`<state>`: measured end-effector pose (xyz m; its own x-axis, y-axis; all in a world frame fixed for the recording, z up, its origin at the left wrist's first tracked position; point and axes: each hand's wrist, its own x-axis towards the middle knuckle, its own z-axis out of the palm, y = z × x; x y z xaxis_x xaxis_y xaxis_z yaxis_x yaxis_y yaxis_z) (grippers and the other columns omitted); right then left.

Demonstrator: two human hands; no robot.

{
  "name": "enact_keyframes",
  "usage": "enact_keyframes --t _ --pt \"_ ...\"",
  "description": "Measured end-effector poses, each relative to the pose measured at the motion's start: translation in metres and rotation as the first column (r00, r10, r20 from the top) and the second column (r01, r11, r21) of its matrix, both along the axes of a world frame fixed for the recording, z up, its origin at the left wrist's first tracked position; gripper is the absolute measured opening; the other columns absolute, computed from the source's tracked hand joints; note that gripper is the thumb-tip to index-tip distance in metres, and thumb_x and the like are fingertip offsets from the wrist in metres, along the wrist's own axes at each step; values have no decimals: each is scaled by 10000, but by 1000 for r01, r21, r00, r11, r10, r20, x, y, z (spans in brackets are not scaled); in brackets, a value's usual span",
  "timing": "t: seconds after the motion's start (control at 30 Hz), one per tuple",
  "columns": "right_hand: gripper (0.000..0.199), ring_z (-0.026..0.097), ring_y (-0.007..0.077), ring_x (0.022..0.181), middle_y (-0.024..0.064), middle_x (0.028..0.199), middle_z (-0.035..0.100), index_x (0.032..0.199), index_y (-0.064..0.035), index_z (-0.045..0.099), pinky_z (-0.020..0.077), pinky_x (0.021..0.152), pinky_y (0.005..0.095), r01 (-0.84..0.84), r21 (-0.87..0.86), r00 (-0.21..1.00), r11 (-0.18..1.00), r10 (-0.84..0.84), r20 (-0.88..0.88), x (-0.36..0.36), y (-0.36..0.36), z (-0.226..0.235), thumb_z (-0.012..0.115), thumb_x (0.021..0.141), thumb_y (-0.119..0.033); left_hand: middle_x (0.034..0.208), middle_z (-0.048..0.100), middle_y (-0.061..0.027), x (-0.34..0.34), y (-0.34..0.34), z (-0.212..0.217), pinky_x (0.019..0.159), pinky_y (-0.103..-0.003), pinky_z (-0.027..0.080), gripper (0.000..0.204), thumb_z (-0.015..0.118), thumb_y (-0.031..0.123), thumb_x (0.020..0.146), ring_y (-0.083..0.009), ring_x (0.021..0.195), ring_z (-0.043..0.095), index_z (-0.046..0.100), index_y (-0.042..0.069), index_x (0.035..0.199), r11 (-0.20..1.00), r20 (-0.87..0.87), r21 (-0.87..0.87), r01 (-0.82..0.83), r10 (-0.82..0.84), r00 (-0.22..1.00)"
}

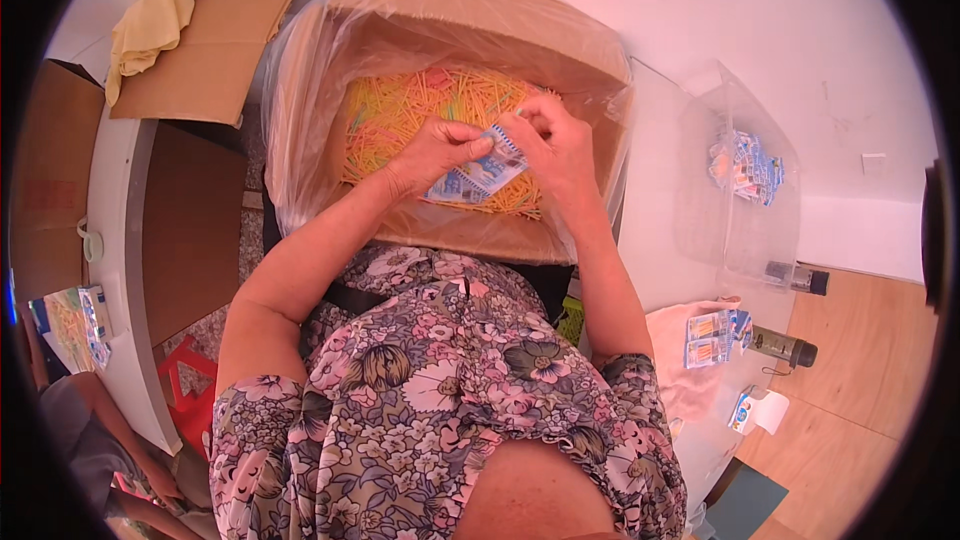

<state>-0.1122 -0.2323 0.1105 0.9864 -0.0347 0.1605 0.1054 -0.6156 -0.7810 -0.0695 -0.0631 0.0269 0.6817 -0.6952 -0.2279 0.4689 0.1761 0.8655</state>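
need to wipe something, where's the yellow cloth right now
In the head view, the yellow cloth is at the upper left, draped over the left end of a cardboard piece, left of the plastic-lined box.

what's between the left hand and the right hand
In the head view, a blue-and-white packet lies between them: the left hand pinches it, the right hand is at its upper end.

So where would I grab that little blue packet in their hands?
Probably pinch the blue packet by its lower edge, thumb on one face, finger on the other, coming from the body side. It looks thin and flat, and that edge shows no fingers, while the left hand and right hand are at its upper part.
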Motion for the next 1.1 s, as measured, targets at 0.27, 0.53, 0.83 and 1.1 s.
enact_keyframes --t 0.27,0.53,0.83,1.1 --pt "311 608 226 907 113 1067 598 1066 -29 566 477 709 306 -23 -313 894 949 159 418 -31 2 -10 640 770 -88 871 624 -14 -2 -21 0 709 -257 464 200 608 196 871 -94 791 562 646 12 942 999 27 43 9 -10 1000" --pt "271 639 214 796 111 866 639 1020 -41 618 494 679 291 131 80 948 988 -148 282 -129 -51 22 604 752 -2 1020 608 -80 -12 -15 -4 839 -302 463 294 500 232 937 -155 946 576 589 -19 1061 997 190 58 55 -65 980" --pt "372 592 165 777 76 916 638 1095 -15 600 476 676 301 781 -462 540 420 -827 160 -343 -276 3 566 725 -4 1037 627 -89 -2 3 -10 871 -294 448 329 576 225 891 -175 972 584 584 -16 1115 927 307 374 37 -162 938" --pt "303 517 278 1089 110 1205 562 1078 -65 616 386 921 399 786 -611 587 101 -435 683 -282 -221 14 643 776 -73 885 648 -124 29 -29 -37 728 -410 482 404 760 301 651 -293 872 620 612 67 945 493 543 840 -227 -768 340"
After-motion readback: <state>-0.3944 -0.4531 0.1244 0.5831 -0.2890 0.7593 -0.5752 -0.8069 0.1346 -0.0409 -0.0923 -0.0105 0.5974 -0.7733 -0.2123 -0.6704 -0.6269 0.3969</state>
